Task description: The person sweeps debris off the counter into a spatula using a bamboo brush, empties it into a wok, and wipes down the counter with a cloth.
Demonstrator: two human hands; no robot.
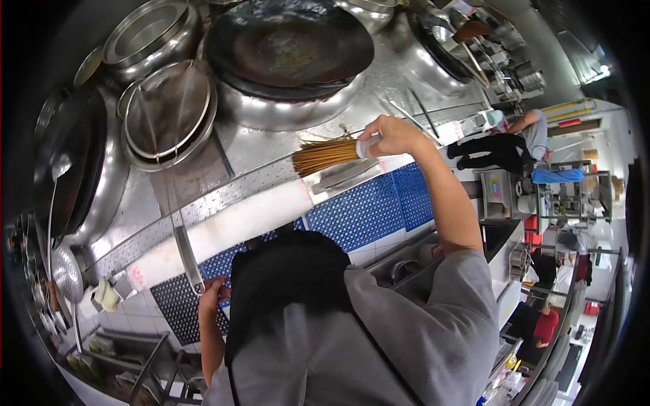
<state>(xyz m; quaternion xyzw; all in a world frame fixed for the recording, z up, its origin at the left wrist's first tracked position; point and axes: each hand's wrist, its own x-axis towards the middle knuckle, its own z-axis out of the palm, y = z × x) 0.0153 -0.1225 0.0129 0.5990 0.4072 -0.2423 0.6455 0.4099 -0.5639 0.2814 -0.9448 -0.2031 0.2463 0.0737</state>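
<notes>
- Steel counter [250, 147], fronting the person.
- Dark wok [291, 51], on a steel ring [291, 111], probably for stability.
- Strainer [166, 111] over a bowl [139, 160], handle [187, 257] toward the person.
- Brush [328, 155] above the counter's edge, pale end pinched by the right hand [393, 137], bristles free.
- Left hand [214, 295], beside the handle's tip; grip unclear.

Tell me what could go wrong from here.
The strainer has a long handle jutting past the counter's edge beside the left hand; a bump might tip it off the metal bowl beneath. The right hand grips the brush at one end, so it could slip and drop.
</notes>
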